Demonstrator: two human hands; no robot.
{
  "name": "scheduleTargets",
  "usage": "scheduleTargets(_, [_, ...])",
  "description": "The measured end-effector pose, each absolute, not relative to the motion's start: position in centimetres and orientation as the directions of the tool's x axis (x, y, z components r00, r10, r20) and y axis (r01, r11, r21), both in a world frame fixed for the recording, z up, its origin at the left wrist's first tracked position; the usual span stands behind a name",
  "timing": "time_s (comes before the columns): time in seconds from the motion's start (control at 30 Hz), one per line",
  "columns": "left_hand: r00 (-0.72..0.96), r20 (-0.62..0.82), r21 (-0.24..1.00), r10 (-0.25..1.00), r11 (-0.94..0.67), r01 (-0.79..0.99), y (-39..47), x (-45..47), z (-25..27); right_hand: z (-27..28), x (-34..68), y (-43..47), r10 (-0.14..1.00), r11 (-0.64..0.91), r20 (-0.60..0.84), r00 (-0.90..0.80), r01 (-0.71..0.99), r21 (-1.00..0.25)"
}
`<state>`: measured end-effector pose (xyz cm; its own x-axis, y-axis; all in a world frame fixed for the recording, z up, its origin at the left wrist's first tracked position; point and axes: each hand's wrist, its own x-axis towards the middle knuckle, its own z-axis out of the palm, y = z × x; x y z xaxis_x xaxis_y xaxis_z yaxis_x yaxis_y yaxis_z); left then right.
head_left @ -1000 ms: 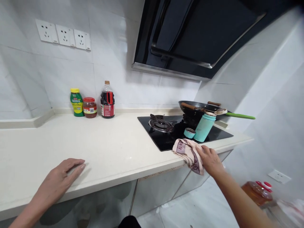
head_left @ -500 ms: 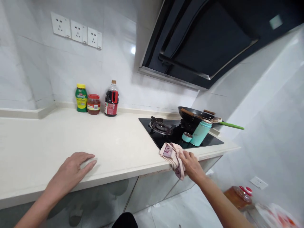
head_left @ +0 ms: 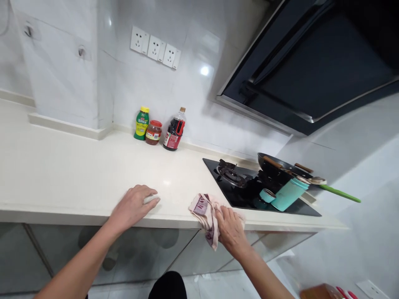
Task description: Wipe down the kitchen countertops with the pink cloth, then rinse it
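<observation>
My right hand (head_left: 231,227) presses a pink and purple patterned cloth (head_left: 203,209) against the front edge of the white countertop (head_left: 102,178), just left of the black gas stove (head_left: 246,203). Part of the cloth hangs over the edge, and its far side is covered by my fingers. To the left, my left hand (head_left: 134,206) rests on the counter near the edge. Its thumb and fingers are apart, and I see nothing held in it.
A green and yellow bottle (head_left: 142,124), a red-lidded jar (head_left: 153,133) and a dark sauce bottle (head_left: 175,131) stand by the wall. On the stove are a wok (head_left: 274,166), a tilted turquoise flask (head_left: 289,194) and its cup (head_left: 267,195). A range hood (head_left: 305,62) overhangs it.
My right hand has slid the cloth left along the counter edge, away from the stove's front. The view has turned left. My left hand still rests on the counter.
</observation>
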<state>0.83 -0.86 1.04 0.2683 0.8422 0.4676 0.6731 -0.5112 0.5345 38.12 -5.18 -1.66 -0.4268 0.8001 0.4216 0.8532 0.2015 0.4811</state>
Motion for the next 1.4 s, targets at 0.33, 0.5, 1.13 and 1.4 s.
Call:
scheduleTargets(0.33, [0.233,0.496,0.607,0.837,-0.526,0.596,-1.1,1.0,1.6,-0.6,25.3,-4.4,0.771,0.413,0.347,-0.533,0.834,0.365])
scheduleTargets(0.5, [0.216,0.504,0.659,0.836,-0.534,0.530,-1.4,0.6,1.9,-0.8,18.3,-3.9,0.674,0.563,0.369,-0.640,0.769,0.303])
scheduleTargets(1.13, [0.226,0.562,0.286,0.795,-0.444,0.849,-3.9,0.8,2.0,-1.4,31.7,-4.7,0.749,0.649,0.412,-0.519,0.700,-0.298])
scheduleTargets(1.4, [0.545,0.435,-0.055,0.716,-0.584,0.810,-6.5,8.7,2.1,-0.9,35.5,2.2,0.817,0.379,0.557,-0.145,0.864,-0.331])
